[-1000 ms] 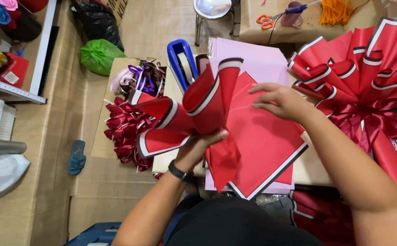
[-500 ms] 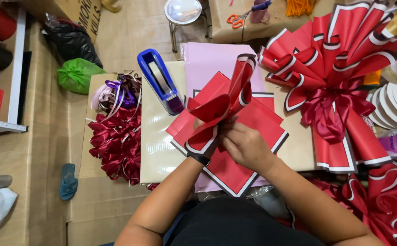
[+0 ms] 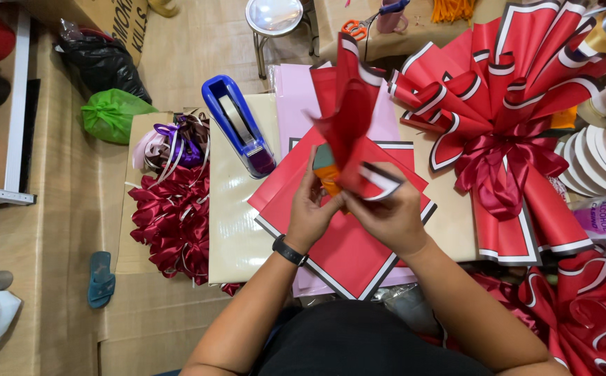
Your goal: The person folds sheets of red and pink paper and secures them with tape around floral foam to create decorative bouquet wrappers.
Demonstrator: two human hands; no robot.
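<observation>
**A:** 2 hands on 1 thing: left hand (image 3: pixel 311 209) and right hand (image 3: pixel 385 212) both pinch the base of a folded red wrapping sheet (image 3: pixel 350 118) above the bench (image 3: pixel 237 230) middle.

**B:** Which way's it pointing?

**A:** Long axis runs away from the person, flared end toward the far edge. Blue tape dispenser (image 3: pixel 239 125) lies left; brown printed carton (image 3: pixel 118 21) at the far-left corner.
</observation>
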